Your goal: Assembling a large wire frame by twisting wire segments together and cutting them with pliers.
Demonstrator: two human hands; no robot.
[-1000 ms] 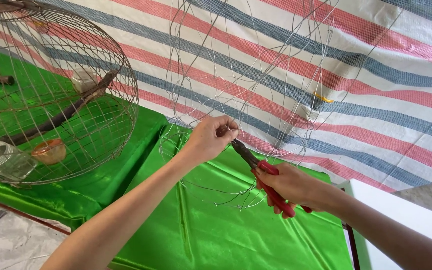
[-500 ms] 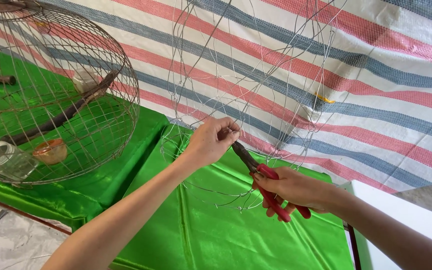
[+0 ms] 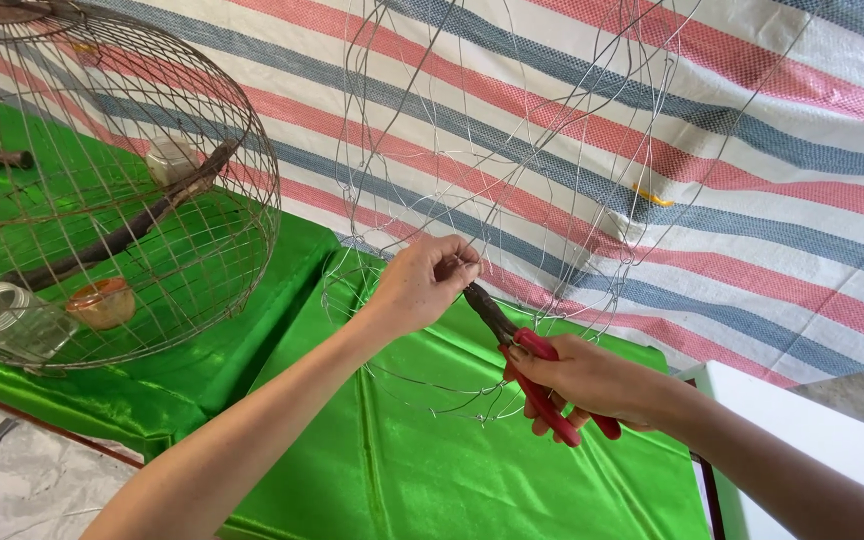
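Observation:
A half-built round cage frame of thin silver wire (image 3: 512, 150) hangs in front of me over a green cloth. My left hand (image 3: 422, 285) pinches one of its wires between thumb and fingers. My right hand (image 3: 577, 380) grips pliers with red handles (image 3: 542, 385), whose dark jaws meet the wire right at my left fingertips.
A finished round wire cage (image 3: 112, 190) stands at the left on the green satin cloth (image 3: 402, 470), with a branch perch, a glass jar (image 3: 12, 320) and a small orange cup (image 3: 102, 302) inside. A striped tarp (image 3: 752, 130) hangs behind. A white board (image 3: 812, 430) lies at the right.
Both hands stay at the same wire joint. The pliers have shifted slightly, their handles turning a little in my right hand.

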